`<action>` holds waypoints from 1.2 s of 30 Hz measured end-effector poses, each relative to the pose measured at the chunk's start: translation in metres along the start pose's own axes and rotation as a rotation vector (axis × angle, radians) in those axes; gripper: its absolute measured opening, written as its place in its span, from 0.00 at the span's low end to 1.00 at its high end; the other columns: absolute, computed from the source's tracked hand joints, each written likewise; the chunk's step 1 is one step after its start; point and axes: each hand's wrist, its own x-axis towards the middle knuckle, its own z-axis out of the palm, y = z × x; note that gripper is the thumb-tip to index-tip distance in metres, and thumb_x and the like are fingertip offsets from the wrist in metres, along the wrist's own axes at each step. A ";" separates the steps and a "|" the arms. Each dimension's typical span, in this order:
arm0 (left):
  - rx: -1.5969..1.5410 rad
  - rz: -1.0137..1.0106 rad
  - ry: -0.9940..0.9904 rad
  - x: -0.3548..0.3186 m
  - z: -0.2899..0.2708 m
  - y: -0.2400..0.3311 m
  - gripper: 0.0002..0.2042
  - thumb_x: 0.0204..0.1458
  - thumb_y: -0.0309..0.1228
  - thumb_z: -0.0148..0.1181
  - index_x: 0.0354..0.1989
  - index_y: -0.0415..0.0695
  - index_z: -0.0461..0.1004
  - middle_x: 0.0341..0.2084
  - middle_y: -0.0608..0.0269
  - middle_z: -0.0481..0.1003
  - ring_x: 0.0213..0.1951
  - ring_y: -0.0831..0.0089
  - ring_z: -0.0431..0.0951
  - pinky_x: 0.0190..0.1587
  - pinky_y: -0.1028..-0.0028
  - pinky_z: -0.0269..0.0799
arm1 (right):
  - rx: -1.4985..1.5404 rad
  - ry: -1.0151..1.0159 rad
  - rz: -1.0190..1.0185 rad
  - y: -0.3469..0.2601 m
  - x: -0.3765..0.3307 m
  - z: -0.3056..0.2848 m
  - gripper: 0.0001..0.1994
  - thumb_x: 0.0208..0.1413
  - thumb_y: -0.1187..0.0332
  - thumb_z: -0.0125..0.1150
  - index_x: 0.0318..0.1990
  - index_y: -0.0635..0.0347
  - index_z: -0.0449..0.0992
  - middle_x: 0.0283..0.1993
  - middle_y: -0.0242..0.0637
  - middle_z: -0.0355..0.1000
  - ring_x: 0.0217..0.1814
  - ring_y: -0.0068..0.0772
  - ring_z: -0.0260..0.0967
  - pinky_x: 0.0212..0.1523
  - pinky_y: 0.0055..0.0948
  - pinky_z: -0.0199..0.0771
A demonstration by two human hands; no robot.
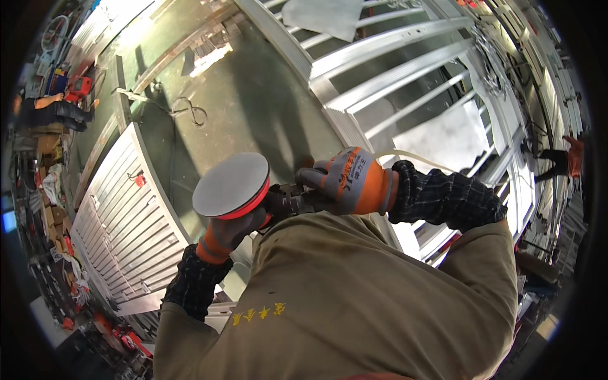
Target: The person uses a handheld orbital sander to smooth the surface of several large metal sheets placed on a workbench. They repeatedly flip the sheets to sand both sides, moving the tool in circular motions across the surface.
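A round disc sander (232, 185) with a grey pad and a red rim is turned pad-up in front of my chest. My left hand (225, 234), in a grey and orange glove, grips it from below under the pad. My right hand (351, 180), in the same kind of glove, is closed around the tool's dark body (288, 201) just right of the pad. A pale hose (411, 155) runs off behind my right wrist. Both forearms wear dark checked sleeves.
A long silver metal frame with cross bars (392, 76) stretches from the top centre to the right. A slatted metal panel (126, 221) lies at the left on the green floor (253, 101). Tools and clutter line the far left. Another person (563, 161) stands at the right.
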 end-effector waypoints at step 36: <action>-0.013 -0.075 -0.666 0.623 -0.321 -0.024 0.24 0.70 0.25 0.46 0.73 0.33 0.56 0.61 0.41 0.72 0.60 0.53 0.76 0.64 0.61 0.72 | 0.179 0.941 0.426 0.276 0.473 -0.188 0.32 0.51 0.60 0.68 0.66 0.53 0.70 0.55 0.49 0.71 0.46 0.50 0.76 0.44 0.45 0.77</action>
